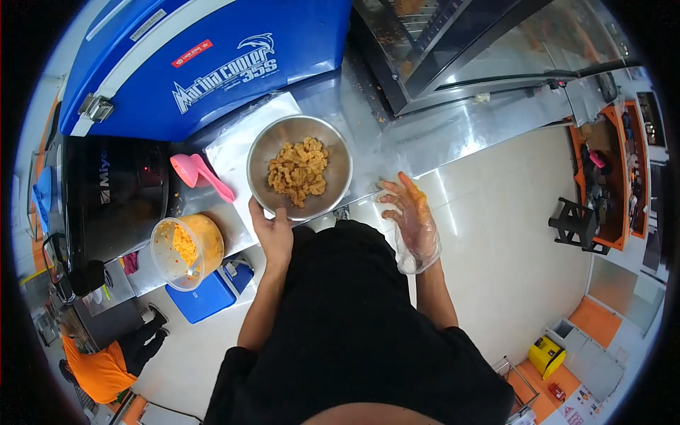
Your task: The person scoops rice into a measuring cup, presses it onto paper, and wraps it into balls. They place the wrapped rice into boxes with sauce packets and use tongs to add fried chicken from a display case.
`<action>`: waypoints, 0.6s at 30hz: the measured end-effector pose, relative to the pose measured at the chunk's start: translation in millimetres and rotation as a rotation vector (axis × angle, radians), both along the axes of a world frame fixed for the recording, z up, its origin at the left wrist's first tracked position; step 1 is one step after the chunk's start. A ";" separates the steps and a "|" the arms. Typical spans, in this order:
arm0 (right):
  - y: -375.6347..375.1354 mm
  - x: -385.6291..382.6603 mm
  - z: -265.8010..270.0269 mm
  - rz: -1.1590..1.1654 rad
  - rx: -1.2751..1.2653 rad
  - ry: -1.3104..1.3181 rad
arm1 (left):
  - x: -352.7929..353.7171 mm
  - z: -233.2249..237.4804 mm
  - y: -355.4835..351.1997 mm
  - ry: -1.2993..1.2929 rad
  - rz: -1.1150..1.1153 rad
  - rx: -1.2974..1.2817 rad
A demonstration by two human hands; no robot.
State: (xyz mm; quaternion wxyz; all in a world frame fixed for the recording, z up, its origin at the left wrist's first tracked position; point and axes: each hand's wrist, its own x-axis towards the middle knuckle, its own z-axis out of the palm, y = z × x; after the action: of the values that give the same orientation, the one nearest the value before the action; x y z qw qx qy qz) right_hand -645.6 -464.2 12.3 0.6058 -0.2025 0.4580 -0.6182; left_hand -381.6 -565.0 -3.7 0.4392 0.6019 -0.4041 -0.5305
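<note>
Right at the near edge of the counter (460,145) sits the bowl (339,168) of brown food (299,170), the left hand (274,237) gripping its rim, seemingly for steadiness, while beside that edge the right hand (414,223) hangs empty, fingers loosely spread, perhaps to hold its smeared plastic glove (423,256) clear.

Left forearm (263,304) pointing forward, bare left hand (273,235) gripping, thumb (281,214) lying uppermost, right forearm (435,297) pointing forward, plastic-gloved right hand (413,221) hovering, its fingers (412,190) standing loosely apart
</note>
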 end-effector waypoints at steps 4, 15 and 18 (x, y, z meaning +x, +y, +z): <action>9.2 -4.1 2.0 -0.078 -0.007 0.018 | -31.7 1.9 -10.6 0.081 -0.020 0.081; 18.3 -10.7 -4.0 -0.199 0.187 0.551 | -74.6 -5.4 -12.3 0.140 -0.263 -0.010; 3.5 2.1 -3.7 -0.220 0.133 0.642 | -10.7 -23.1 -18.3 -0.654 -0.384 -0.544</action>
State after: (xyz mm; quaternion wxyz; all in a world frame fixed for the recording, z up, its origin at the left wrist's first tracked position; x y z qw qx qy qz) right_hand -643.4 -460.7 8.6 0.3722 -0.2961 0.6838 -0.5533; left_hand -392.3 -583.3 -26.8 0.3245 0.5149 -0.7499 -0.2592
